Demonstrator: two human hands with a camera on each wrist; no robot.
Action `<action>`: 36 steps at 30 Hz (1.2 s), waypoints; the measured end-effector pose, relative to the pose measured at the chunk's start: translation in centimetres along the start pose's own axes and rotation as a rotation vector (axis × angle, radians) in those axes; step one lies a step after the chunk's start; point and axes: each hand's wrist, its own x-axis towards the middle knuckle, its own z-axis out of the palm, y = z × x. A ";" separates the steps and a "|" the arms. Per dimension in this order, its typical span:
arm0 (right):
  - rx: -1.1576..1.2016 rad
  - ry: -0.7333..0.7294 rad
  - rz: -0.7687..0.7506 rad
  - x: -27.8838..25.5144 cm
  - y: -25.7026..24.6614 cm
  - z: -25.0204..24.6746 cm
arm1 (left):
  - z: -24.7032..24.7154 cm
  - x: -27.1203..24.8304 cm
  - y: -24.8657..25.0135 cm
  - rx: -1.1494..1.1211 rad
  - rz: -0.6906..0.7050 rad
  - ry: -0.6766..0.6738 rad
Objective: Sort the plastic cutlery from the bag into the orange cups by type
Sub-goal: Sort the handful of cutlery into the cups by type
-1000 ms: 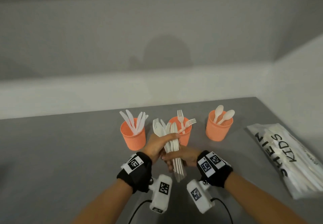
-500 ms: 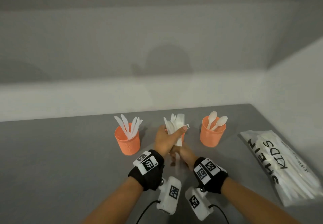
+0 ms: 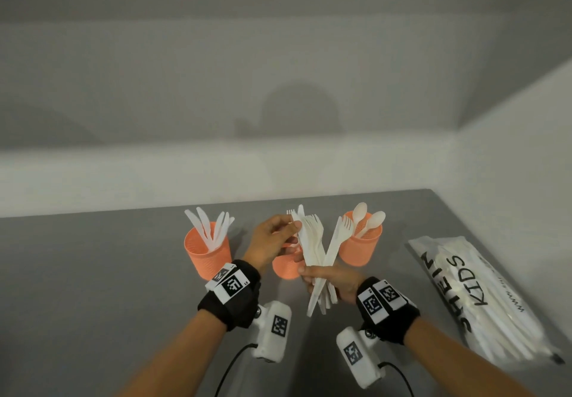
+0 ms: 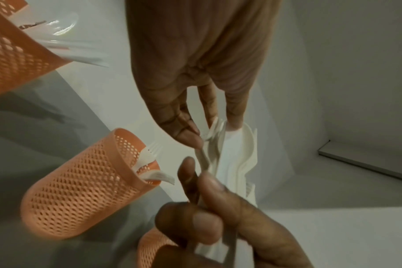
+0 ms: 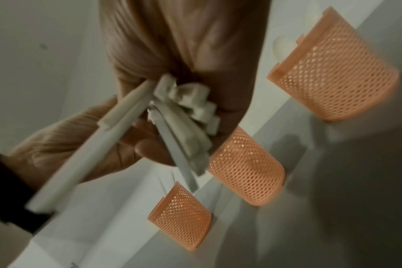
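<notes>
Three orange mesh cups stand in a row on the grey table: the left cup (image 3: 208, 251) holds knives, the middle cup (image 3: 286, 268) (image 4: 87, 185) holds forks, and the right cup (image 3: 360, 246) (image 5: 333, 76) holds spoons. My right hand (image 3: 309, 276) grips a fanned bundle of white cutlery (image 3: 318, 248) (image 5: 184, 112) by the handles, in front of the middle cup. My left hand (image 3: 292, 228) (image 4: 209, 134) pinches the top end of one piece in that bundle. The hands hide most of the middle cup in the head view.
A clear plastic bag (image 3: 483, 291) printed with black letters lies on the table at the right, with more white cutlery inside. White walls border the table at the back and right. Bare grey tabletop (image 3: 93, 288) stretches to the left.
My left hand has let go of the whole bundle and now pinches one piece at its top. The bundle has fanned out in my right hand and sits slightly right.
</notes>
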 end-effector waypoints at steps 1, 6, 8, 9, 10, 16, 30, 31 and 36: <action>-0.039 0.003 -0.010 0.0 0.0 -0.1 | 0.2 0.0 0.0 -0.004 0.012 0.002; -0.108 -0.075 -0.012 -0.6 -0.9 -0.4 | 0.8 -0.1 -0.1 0.044 0.065 -0.003; -0.104 -0.109 -0.005 -0.9 -1.3 -0.6 | 0.9 -0.2 0.1 0.067 0.087 -0.013; -0.094 -0.113 0.001 -1.0 -1.4 -0.7 | 0.9 -0.1 0.2 0.060 0.100 -0.008; -0.068 -0.110 0.008 -1.0 -1.5 -0.9 | 0.9 -0.1 0.2 0.046 0.110 0.006; 0.102 -0.016 -0.001 -1.2 -1.6 -0.6 | 0.9 0.4 0.3 -0.069 0.104 0.087; 0.020 0.129 -0.127 -0.9 -1.3 -0.1 | 2.9 -1.0 -1.1 -0.161 0.085 0.355; 0.008 0.126 -0.128 -0.8 -1.2 -0.1 | 2.8 -1.0 -1.1 -0.146 0.078 0.345; -0.016 0.093 -0.129 -0.7 -1.3 0.2 | 1.9 -1.1 -0.6 -0.140 0.054 0.326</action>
